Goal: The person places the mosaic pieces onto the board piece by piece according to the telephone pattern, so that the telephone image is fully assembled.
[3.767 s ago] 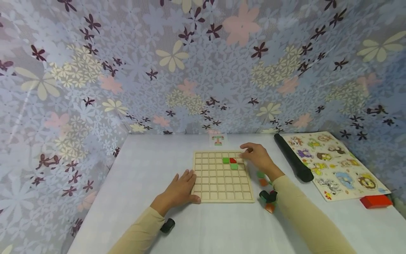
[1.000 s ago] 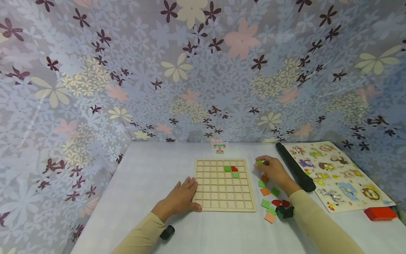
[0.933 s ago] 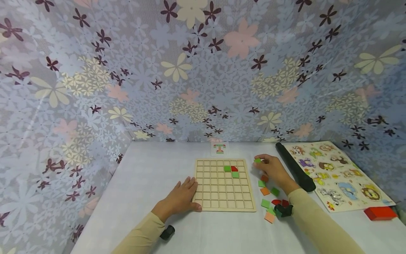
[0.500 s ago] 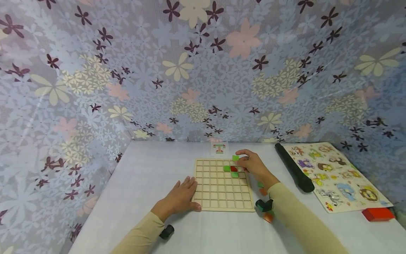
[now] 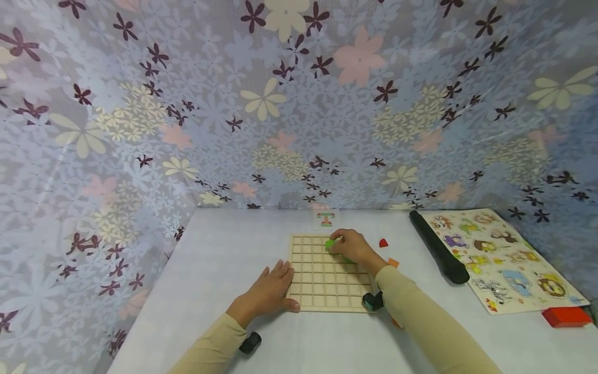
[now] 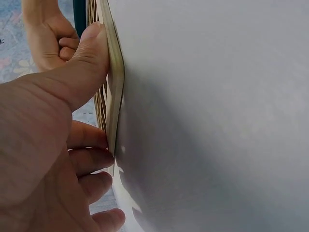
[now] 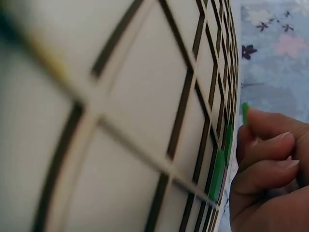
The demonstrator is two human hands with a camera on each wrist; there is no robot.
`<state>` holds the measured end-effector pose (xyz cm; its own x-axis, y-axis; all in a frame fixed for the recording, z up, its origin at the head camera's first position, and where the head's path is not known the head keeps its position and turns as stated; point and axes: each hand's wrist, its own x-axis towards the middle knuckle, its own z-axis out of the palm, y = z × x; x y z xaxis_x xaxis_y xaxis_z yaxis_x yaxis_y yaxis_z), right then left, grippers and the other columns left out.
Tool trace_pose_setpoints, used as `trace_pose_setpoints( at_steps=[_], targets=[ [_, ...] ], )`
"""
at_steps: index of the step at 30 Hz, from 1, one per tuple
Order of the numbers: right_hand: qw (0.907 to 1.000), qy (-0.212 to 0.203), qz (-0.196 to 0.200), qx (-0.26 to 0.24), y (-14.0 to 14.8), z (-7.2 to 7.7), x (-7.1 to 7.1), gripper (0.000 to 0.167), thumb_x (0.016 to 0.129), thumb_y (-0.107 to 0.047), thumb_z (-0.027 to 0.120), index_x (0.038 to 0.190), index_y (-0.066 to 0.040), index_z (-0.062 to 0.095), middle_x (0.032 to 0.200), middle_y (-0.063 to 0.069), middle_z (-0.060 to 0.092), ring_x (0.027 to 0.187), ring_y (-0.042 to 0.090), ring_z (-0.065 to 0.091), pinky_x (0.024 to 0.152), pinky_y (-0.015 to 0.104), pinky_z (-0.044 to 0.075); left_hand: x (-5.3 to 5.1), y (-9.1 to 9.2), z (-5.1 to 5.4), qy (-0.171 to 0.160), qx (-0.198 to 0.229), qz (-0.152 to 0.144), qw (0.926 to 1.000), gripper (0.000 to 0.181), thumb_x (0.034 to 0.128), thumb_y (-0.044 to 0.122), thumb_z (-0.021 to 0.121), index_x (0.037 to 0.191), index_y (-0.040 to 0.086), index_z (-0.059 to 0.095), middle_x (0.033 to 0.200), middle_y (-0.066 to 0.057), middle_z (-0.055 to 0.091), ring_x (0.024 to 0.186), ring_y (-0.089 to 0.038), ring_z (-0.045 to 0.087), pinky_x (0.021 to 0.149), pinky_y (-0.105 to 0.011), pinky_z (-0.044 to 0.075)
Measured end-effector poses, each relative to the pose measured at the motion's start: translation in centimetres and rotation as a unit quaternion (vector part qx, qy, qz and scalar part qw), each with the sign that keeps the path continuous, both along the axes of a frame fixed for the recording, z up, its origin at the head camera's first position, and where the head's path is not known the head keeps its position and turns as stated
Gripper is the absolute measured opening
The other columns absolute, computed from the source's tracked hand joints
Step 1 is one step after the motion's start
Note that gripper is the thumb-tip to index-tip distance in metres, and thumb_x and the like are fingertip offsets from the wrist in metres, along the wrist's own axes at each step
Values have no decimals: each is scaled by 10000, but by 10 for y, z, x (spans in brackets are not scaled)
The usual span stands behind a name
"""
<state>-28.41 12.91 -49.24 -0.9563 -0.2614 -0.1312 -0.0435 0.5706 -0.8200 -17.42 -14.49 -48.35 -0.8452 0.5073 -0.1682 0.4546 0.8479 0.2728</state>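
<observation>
Backdrop: flowered sheeting (image 5: 210, 104) behind a white tabletop (image 5: 201, 259).
Right hand (image 5: 353, 246): we see its grip pinching a green tile (image 5: 329, 244) over the wooden grid board's (image 5: 318, 288) far rows.
Left hand (image 5: 266, 292): fingers extended at the board's left edge, farther off.

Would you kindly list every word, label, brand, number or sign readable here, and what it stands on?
No certain text can be read.
Card: coloured pattern resembling a "T"; any finer print too small.
Animal board: pictures; any lettering too small.
Grid board, green tile: none visible.
</observation>
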Motion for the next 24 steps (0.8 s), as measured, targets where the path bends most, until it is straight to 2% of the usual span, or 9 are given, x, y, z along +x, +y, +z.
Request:
trace_pose_setpoints(
  at_steps=[2, 6, 12, 16, 18, 21, 24],
  targets=[
    [9988, 148, 95, 446, -3, 1, 1, 335, 917, -144, 722, 1240, -67, 680, 1020, 91, 686, 804, 211, 599, 693, 360, 500, 0, 2, -2, -20, -2, -3, 10000, 964, 867, 548, 733, 1555, -19, 367, 1651, -194, 287, 1548, -359, 216, 1203, -587, 248],
    [9940, 430, 299, 964, -8, 2, 2, 334, 892, -108, 719, 1220, -47, 702, 1127, 127, 717, 851, 225, 613, 767, 402, 519, -1, 3, -1, -10, -65, 25, 10000, 967, 866, 560, 727, 1557, -15, 368, 1650, -191, 288, 1548, -357, 215, 1203, -585, 251],
    [9883, 673, 332, 1330, -14, 5, 4, 287, 898, -98, 727, 1180, -49, 734, 1295, 184, 675, 1108, 340, 654, 937, 513, 529, 0, 2, 0, 38, -77, 47, 10000, 969, 849, 552, 749, 1544, -20, 389, 1641, -197, 308, 1541, -365, 236, 1196, -590, 262],
    [9844, 773, 394, 1533, -16, 6, 6, 296, 904, -107, 729, 1195, -53, 738, 1317, 185, 669, 1186, 389, 636, 965, 529, 526, 0, 1, 0, 13, -80, 52, 10000, 967, 847, 548, 753, 1543, -19, 394, 1641, -197, 308, 1543, -370, 227, 1198, -594, 253],
    [9840, 767, 431, 1547, -16, 7, 6, 345, 900, -105, 720, 1240, -52, 718, 1248, 175, 700, 1074, 355, 676, 882, 490, 555, 0, 0, 1, 6, -90, 61, 9999, 966, 849, 549, 751, 1544, -18, 392, 1643, -196, 304, 1545, -371, 219, 1201, -597, 246],
    [9896, 646, 371, 1229, -10, 13, 6, 422, 920, -133, 705, 1330, -44, 662, 1045, 145, 736, 841, 284, 677, 714, 409, 542, 1, -1, 1, 0, -147, 52, 9999, 968, 856, 551, 740, 1555, -10, 375, 1651, -187, 290, 1550, -368, 206, 1203, -599, 238],
    [9985, 411, 91, 345, 8, 26, 6, 433, 970, -173, 674, 1372, -25, 616, 929, 126, 703, 672, 237, 607, 615, 370, 492, 0, 1, 0, 7, -152, 32, 9999, 970, 864, 556, 726, 1564, -5, 358, 1658, -178, 276, 1554, -361, 195, 1206, -601, 229]
  ],
)
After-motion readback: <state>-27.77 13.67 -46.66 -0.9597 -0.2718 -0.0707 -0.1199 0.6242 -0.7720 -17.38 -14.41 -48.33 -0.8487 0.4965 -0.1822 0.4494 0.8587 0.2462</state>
